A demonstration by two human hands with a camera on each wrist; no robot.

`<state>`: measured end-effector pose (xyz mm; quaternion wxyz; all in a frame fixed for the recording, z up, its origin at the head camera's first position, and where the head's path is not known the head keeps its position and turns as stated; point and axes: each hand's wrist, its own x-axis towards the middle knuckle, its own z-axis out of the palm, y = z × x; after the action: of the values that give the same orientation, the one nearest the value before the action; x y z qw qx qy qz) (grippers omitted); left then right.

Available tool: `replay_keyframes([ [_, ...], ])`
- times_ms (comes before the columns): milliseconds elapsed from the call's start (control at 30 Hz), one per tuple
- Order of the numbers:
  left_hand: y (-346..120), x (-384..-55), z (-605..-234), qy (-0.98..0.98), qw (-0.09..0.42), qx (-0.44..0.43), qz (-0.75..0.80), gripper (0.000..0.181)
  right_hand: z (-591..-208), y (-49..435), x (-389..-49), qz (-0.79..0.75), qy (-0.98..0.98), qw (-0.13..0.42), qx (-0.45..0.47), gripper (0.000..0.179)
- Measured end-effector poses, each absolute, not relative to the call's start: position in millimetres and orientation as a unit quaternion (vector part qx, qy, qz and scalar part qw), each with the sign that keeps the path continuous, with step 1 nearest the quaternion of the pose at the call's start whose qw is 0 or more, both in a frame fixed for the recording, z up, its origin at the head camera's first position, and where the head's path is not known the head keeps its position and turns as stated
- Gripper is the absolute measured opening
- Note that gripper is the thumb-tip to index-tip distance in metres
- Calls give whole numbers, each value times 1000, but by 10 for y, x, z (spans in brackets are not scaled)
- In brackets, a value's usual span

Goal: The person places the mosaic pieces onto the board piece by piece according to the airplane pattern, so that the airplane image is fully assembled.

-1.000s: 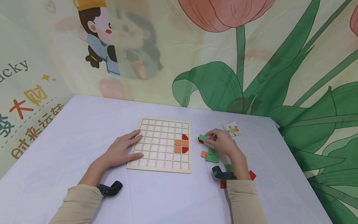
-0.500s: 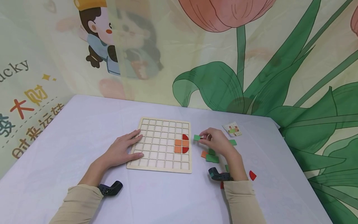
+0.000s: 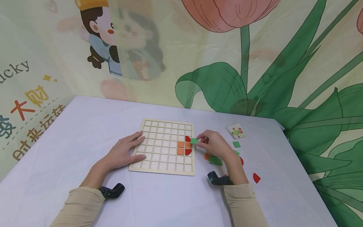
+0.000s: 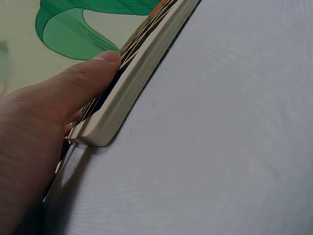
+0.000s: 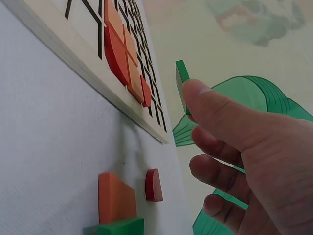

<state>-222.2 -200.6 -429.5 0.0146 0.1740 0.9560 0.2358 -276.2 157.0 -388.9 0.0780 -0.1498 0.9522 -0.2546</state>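
A wooden grid board (image 3: pixel 158 157) lies on the white table. My left hand (image 3: pixel 122 153) rests on the board's left edge with fingers spread; its thumb (image 4: pixel 88 76) lies over the rim in the left wrist view. Between thumb and fingertips my right hand (image 3: pixel 215 145) pinches a green square tile (image 3: pixel 194 141), held above the board's right edge. On the board's right side sit several orange square tiles (image 3: pixel 181 151) and red quarter-round tiles (image 3: pixel 188 152). The right wrist view shows the green tile (image 5: pixel 182 81) raised clear of the board (image 5: pixel 78 54).
Right of the board lie loose tiles: a green one (image 3: pixel 215 160), an orange one (image 3: pixel 207 156), a green square (image 3: pixel 236 144) and a red quarter-round (image 3: pixel 256 177). A small pattern card (image 3: pixel 235 130) is behind them. The right forearm partly covers other tiles.
My right hand has carried the green tile leftward from the loose tiles to over the board's right edge. More tiles show behind the forearm. The left hand has stayed put.
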Motion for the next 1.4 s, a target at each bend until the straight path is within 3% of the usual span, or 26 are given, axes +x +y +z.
replay_keyframes([
  [600, -2007, -2225, -4297, 956, 13, 176, 233, 80, -3890, 1338, -2678, -240, 948, 80, -195, 23],
  [1400, -2003, -2219, -4285, 957, 13, 177, 228, 79, -3954, 1068, -2555, -212, 949, 33, -230, 20],
])
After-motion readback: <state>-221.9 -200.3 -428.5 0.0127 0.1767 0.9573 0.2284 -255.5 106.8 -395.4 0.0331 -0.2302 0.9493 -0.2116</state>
